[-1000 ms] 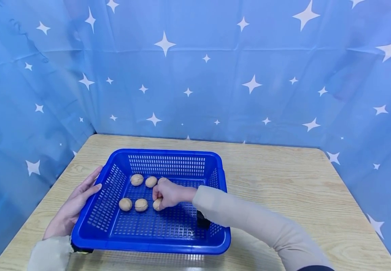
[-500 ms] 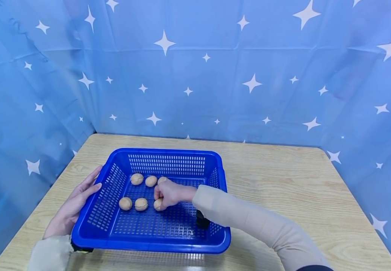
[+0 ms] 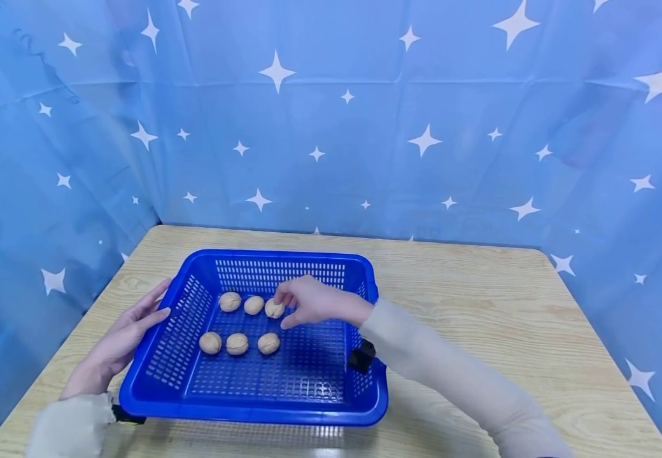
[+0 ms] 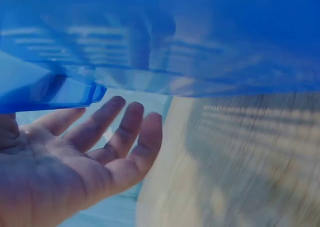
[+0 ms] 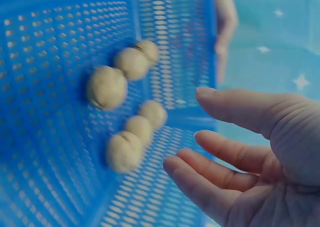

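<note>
Several walnuts (image 3: 268,343) lie in two rows of three on the floor of a blue perforated plastic basket (image 3: 251,417). My right hand (image 3: 316,300) reaches over the basket's right side, fingers overlapping the back row's right walnut (image 3: 274,309) in the head view. Thumb and fingers are spread apart with nothing between them, as the right wrist view (image 5: 250,157) shows. My left hand (image 3: 121,340) is at the basket's left side, thumb tip right at the rim. In the left wrist view, its fingers (image 4: 145,139) extend loosely just under the blue rim.
The basket stands on a light wood-grain table (image 3: 480,318), left of its middle. A blue curtain with white stars (image 3: 331,159) hangs behind the table and along both sides. A black wrist device (image 3: 362,356) sits on the right wrist.
My right hand has let go of the front row's right walnut and moved up and back toward the back row. That walnut now rests beside its row. The left hand has barely moved.
</note>
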`<state>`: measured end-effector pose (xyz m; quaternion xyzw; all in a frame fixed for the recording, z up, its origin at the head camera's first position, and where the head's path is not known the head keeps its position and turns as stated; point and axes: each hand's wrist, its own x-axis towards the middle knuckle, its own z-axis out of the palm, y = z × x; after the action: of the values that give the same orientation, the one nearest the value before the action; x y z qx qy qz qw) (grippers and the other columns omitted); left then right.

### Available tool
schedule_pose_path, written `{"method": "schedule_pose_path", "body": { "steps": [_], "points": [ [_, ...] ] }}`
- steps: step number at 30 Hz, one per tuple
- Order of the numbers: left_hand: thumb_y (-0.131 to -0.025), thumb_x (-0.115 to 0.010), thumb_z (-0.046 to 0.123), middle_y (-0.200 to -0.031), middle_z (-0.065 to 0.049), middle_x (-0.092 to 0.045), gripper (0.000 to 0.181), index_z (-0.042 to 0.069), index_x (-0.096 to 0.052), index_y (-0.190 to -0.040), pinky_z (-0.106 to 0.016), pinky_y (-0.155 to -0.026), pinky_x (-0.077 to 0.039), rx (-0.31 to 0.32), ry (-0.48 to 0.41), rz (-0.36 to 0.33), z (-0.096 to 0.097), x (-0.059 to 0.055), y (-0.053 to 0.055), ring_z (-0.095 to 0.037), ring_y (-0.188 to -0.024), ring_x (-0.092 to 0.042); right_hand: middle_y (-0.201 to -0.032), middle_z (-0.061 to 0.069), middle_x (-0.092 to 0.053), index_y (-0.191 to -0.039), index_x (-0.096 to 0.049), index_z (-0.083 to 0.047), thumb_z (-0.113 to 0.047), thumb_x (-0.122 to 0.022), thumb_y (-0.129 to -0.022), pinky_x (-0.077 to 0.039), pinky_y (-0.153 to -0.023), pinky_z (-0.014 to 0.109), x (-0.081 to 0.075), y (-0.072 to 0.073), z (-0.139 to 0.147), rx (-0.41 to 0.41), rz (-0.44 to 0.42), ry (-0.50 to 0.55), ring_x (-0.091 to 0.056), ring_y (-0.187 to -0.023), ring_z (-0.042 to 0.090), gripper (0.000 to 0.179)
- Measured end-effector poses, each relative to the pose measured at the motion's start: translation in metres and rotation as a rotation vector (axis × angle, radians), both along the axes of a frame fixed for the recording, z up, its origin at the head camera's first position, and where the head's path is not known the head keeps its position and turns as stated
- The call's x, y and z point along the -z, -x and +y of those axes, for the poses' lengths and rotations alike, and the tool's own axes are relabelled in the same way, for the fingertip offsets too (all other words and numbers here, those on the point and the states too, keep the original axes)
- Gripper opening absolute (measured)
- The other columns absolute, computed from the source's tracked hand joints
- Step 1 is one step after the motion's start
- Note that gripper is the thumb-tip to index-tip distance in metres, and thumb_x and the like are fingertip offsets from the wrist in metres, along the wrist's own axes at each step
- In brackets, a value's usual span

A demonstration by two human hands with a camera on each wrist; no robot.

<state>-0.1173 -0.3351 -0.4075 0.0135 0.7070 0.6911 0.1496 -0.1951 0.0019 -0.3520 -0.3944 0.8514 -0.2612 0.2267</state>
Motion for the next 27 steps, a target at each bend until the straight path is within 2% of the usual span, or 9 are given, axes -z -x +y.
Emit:
{"method": "schedule_pose_path", "body": {
  "steps": [2,6,8,13,16,19,21,25,27],
  "points": [
    [-0.102,-0.04,0.027,-0.117,0.017,-0.053,0.063,0.014,-0.003,-0.152,-0.032,-0.077,-0.054,-0.01,0.11,0.031,-0.002,-0.004,-0.001,-0.008,-0.097,-0.062,-0.112,0.012,-0.062,-0.113,-0.06,-0.002,-0.014,-0.071,-0.085,-0.048,-0.087,0.03,-0.008,0.0,0.011,0.024,0.033,0.029,-0.058,-0.104,0.025,0.032],
    [-0.103,-0.036,0.03,-0.138,0.001,-0.042,0.06,0.006,-0.01,-0.151,-0.022,-0.079,-0.049,-0.022,0.291,0.14,-0.008,-0.016,-0.002,0.009,-0.105,-0.049,-0.112,0.009,-0.063,-0.114,-0.061,-0.003,-0.017,-0.068,-0.087,-0.049,-0.087,0.032,-0.02,0.0,0.036,0.076,0.116,0.113,-0.06,-0.102,0.022,0.031],
    [-0.103,-0.036,0.029,-0.143,-0.002,-0.037,0.058,0.004,-0.013,-0.15,-0.018,-0.08,-0.047,-0.027,0.362,0.202,-0.011,-0.023,-0.003,0.015,-0.107,-0.043,-0.112,0.009,-0.063,-0.114,-0.06,-0.003,-0.017,-0.067,-0.088,-0.05,-0.087,0.033,-0.026,-0.002,0.049,0.1,0.161,0.156,-0.061,-0.102,0.023,0.031],
    [-0.102,-0.042,0.022,-0.134,0.014,-0.043,0.056,-0.004,-0.021,-0.146,-0.011,-0.077,-0.046,-0.061,0.536,0.342,-0.016,-0.041,-0.007,0.021,-0.104,-0.042,-0.114,0.012,-0.062,-0.116,-0.059,-0.001,-0.018,-0.066,-0.089,-0.049,-0.089,0.039,-0.035,-0.01,0.084,0.187,0.206,0.235,-0.06,-0.104,0.027,0.032],
    [-0.101,-0.044,0.02,-0.135,0.011,-0.044,0.056,-0.003,-0.023,-0.146,-0.006,-0.075,-0.042,-0.083,0.632,0.401,-0.018,-0.053,-0.01,0.022,-0.102,-0.041,-0.114,0.011,-0.062,-0.115,-0.059,-0.002,-0.017,-0.066,-0.089,-0.049,-0.09,0.042,-0.037,-0.017,0.102,0.244,0.23,0.266,-0.059,-0.104,0.027,0.031],
    [-0.1,-0.046,0.018,-0.137,0.009,-0.044,0.055,0.003,-0.024,-0.148,-0.003,-0.076,-0.039,-0.101,0.668,0.453,-0.015,-0.064,-0.013,0.021,-0.104,-0.04,-0.112,0.01,-0.062,-0.113,-0.06,-0.002,-0.015,-0.066,-0.088,-0.049,-0.089,0.043,-0.037,-0.023,0.119,0.298,0.269,0.289,-0.059,-0.103,0.027,0.029],
    [-0.099,-0.047,0.015,-0.134,0.015,-0.044,0.054,0.008,-0.025,-0.149,-0.003,-0.077,-0.038,-0.108,0.649,0.487,-0.009,-0.071,-0.014,0.019,-0.106,-0.041,-0.111,0.011,-0.063,-0.113,-0.06,-0.001,-0.014,-0.067,-0.088,-0.049,-0.088,0.044,-0.036,-0.025,0.129,0.33,0.297,0.298,-0.058,-0.103,0.028,0.029],
    [-0.098,-0.049,0.009,-0.128,0.021,-0.046,0.051,0.008,-0.032,-0.146,-0.003,-0.081,-0.038,-0.148,0.59,0.582,0.017,-0.085,-0.013,0.013,-0.109,-0.044,-0.112,0.014,-0.062,-0.114,-0.059,0.001,-0.012,-0.067,-0.087,-0.049,-0.087,0.045,-0.034,-0.032,0.146,0.394,0.349,0.289,-0.059,-0.103,0.03,0.031],
    [-0.097,-0.049,0.008,-0.129,0.011,-0.051,0.049,0.006,-0.035,-0.144,-0.003,-0.081,-0.037,-0.183,0.599,0.635,0.035,-0.09,-0.011,0.013,-0.108,-0.045,-0.114,0.015,-0.062,-0.116,-0.058,0.002,-0.012,-0.066,-0.088,-0.049,-0.087,0.046,-0.034,-0.036,0.153,0.419,0.376,0.277,-0.059,-0.103,0.03,0.033]
  ]
}}
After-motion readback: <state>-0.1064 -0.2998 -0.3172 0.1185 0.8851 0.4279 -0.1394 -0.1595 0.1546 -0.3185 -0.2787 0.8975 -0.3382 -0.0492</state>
